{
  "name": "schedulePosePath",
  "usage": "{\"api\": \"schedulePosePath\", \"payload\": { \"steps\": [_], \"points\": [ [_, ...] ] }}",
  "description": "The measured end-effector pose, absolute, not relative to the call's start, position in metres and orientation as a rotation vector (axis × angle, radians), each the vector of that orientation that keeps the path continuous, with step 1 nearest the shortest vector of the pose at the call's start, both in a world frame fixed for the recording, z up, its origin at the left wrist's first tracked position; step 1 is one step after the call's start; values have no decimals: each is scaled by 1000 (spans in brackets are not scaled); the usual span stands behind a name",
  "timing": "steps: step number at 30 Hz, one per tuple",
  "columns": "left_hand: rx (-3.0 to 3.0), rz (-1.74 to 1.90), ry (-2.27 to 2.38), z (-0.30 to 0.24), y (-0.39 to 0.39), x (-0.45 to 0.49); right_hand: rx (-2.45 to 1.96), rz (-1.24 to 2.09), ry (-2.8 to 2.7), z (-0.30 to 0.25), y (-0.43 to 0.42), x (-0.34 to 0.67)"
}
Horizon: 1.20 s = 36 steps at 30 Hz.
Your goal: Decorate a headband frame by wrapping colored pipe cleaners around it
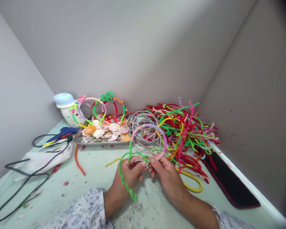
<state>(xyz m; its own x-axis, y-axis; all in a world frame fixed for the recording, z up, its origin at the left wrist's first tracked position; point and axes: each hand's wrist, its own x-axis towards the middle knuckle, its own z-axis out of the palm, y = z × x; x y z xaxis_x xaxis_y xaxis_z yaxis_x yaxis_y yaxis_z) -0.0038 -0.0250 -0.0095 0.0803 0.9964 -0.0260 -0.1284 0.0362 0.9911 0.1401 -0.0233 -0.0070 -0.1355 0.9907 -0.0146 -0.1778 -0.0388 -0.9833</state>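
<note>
A headband hoop (149,128) wrapped in lilac and pink fuzzy wire stands arched between my hands. My left hand (128,173) is closed on a green pipe cleaner (124,178) that loops over the fingers and hangs down past my wrist. My right hand (165,173) pinches the hoop's pink lower end, fingertips meeting those of the left hand. Both hands hover just above the pale green table (95,178).
A big heap of coloured pipe cleaners (183,130) lies right of the hands, with bare metal hoops (143,122) behind. A steel tray of shells (102,133) holds finished headbands (105,106). A blue glue gun (62,133) and black cable (26,178) lie left. A dark flat object (228,181) is at the right.
</note>
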Motion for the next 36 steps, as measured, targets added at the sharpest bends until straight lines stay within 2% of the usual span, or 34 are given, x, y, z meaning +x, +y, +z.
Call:
{"api": "schedulePosePath", "payload": {
  "steps": [22, 36],
  "points": [
    [1002, 1280, 1170, 4, -30, 1, -962, 1557, -1083, -19, -23, 140],
    [1285, 1225, 1141, 13, -38, -4, -970, 1630, -1025, -14, -24, 140]
  ]
}}
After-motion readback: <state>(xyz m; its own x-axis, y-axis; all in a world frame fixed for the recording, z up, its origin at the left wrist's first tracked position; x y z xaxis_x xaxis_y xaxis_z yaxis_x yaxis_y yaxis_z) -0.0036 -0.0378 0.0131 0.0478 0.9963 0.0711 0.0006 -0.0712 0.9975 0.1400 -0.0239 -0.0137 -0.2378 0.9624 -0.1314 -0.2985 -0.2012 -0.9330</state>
